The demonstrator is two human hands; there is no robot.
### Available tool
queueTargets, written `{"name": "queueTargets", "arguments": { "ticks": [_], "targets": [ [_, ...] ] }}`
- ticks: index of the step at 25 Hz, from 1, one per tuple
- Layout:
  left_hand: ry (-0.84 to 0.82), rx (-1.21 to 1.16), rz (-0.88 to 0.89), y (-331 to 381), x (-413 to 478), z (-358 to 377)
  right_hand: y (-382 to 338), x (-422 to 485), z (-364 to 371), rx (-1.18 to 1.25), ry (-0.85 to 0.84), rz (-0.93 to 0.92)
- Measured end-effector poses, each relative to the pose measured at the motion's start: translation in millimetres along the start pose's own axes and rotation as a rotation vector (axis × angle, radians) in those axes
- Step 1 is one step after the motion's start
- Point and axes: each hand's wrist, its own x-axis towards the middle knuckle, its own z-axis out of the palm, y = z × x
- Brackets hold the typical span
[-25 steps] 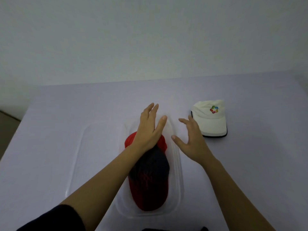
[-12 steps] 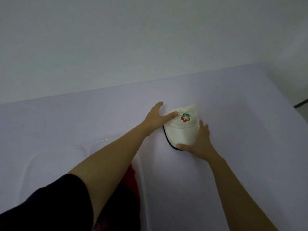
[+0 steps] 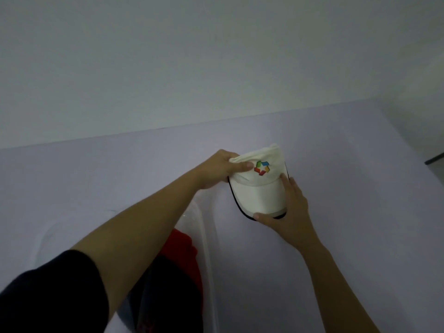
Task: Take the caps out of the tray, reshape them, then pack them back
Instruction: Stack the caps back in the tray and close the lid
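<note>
Left hand [image 3: 216, 168] pinches white cap [image 3: 259, 188] crown, right hand [image 3: 287, 212] grips brim, cap toward surface [image 3: 336, 164] far right corner. Red-black cap [image 3: 182, 255] in clear tray [image 3: 204, 236] under left forearm.

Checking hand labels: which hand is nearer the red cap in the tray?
Left. The left hand grips the white cap's crown, its forearm passing over the red cap. The right hand holds the brim, farther right of the tray.
</note>
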Motion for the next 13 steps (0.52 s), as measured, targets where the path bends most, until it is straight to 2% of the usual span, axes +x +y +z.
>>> {"name": "queueTargets", "arguments": {
  "ticks": [3,5,9,13],
  "targets": [
    [0.058,0.068,0.092,32,-46,-43,-41,-25,-9,0.166,0.022,-0.019],
    [0.149,0.067,0.158,48,-90,-73,-72,-47,7,0.265,-0.048,-0.061],
    [0.301,0.096,0.225,59,-169,-121,-121,-87,61,0.339,-0.381,-0.104],
    [0.352,0.141,0.231,49,-218,-142,-135,-86,97,0.037,-0.733,-0.121]
  ]
}}
